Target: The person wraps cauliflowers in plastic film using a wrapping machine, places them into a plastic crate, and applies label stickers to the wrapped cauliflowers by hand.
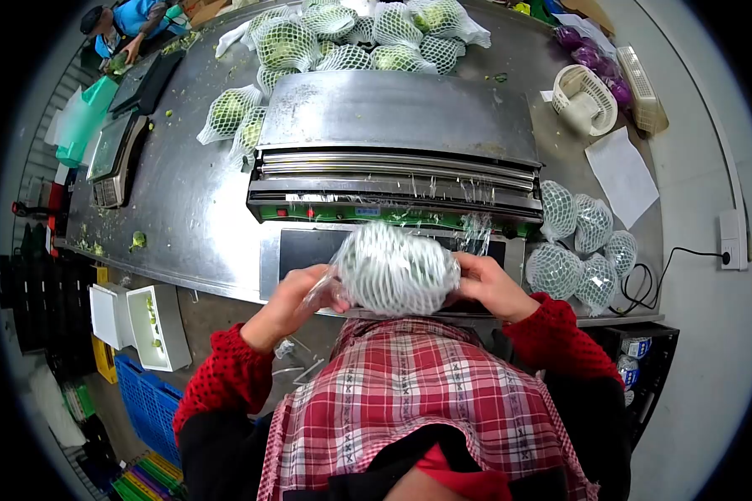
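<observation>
The left hand (292, 302) and right hand (491, 285) grip a netted bundle (395, 269) between them.
From here I see both forearms angled inward, fingers curled around the bundle's two ends, clear film bunched at the left; more netted bundles (591, 234) lie right of the right hand. Just beyond the hands sits the wrapping machine (397, 159), its blue label (367, 211) too small to read; farther off, netted green vegetables (342, 57) heap up.
</observation>
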The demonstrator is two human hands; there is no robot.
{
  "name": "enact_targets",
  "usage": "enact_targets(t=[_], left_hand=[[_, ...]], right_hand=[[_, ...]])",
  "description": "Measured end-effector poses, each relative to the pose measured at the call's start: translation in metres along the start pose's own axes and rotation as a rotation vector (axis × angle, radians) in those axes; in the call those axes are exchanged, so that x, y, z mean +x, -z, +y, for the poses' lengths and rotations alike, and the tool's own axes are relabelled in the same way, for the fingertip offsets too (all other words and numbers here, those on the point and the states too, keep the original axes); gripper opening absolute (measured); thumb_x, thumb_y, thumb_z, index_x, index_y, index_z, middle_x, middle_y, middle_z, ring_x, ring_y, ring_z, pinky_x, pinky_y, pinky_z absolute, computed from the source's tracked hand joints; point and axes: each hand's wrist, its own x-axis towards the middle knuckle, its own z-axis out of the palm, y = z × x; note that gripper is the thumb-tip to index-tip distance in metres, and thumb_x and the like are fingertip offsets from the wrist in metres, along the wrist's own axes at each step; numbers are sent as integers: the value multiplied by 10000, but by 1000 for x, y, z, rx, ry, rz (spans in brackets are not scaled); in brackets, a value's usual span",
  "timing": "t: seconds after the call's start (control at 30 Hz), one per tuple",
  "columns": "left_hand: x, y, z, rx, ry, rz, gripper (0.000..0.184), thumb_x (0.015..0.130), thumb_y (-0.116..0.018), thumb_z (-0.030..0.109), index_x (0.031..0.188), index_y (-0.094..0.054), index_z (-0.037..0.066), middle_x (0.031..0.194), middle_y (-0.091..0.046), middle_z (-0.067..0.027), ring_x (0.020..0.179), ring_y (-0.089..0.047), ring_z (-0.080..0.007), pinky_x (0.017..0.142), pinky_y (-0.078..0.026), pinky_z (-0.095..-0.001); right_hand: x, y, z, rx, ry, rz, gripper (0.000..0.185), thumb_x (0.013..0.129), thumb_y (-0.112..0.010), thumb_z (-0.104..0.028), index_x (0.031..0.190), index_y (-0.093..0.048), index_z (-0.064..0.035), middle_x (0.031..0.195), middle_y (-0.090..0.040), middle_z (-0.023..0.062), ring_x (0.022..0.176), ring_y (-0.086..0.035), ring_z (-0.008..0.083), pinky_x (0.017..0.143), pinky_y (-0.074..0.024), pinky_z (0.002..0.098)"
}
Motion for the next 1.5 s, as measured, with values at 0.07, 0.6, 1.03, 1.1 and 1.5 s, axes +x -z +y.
enact_targets(t=[0.07,0.6,1.03,1.1,1.5], left_hand=[[-17,-7,0,-361,-46,29,504,968,-522,262,1326,-444,-83,1119,-616,-196,1028,-640,-293,866,-531,-371],[-79,-3,-34,667,-387,974,246,967,-567,175,757,-563,46,572,-457,16,497,-425,-76,432,-352,-268],[56,-123,-69,756,-618,220,284,805,-656,254,900,-716,-6,868,-683,-257,836,-669,-395,710,-528,-456],[49,-166,-23,768,-974,203,298,806,-654,263,892,-718,-16,886,-689,-260,849,-674,-390,719,-529,-454],[46,-140,-20,693,-223,-103,631,769,-786,159,1278,-450,-2,1011,-637,-76,938,-610,-178,864,-486,-318]], right_hand=[[-1,3,15,344,-115,5,434,979,-530,-173,1334,-470,69,1139,-642,158,986,-648,208,855,-537,349],[-76,-30,50,135,4,852,340,1019,-486,-282,777,-540,-49,548,-497,-3,361,-443,77,362,-362,210],[14,-66,148,619,410,154,283,936,-621,-223,1128,-590,-17,993,-658,97,916,-627,150,854,-494,288],[-5,-67,81,169,406,37,262,914,-624,-196,1085,-584,-2,991,-647,72,909,-610,121,830,-484,272],[-99,-45,69,1129,490,343,577,932,-641,-317,1375,-432,-13,1291,-552,81,1163,-519,196,987,-426,339]])
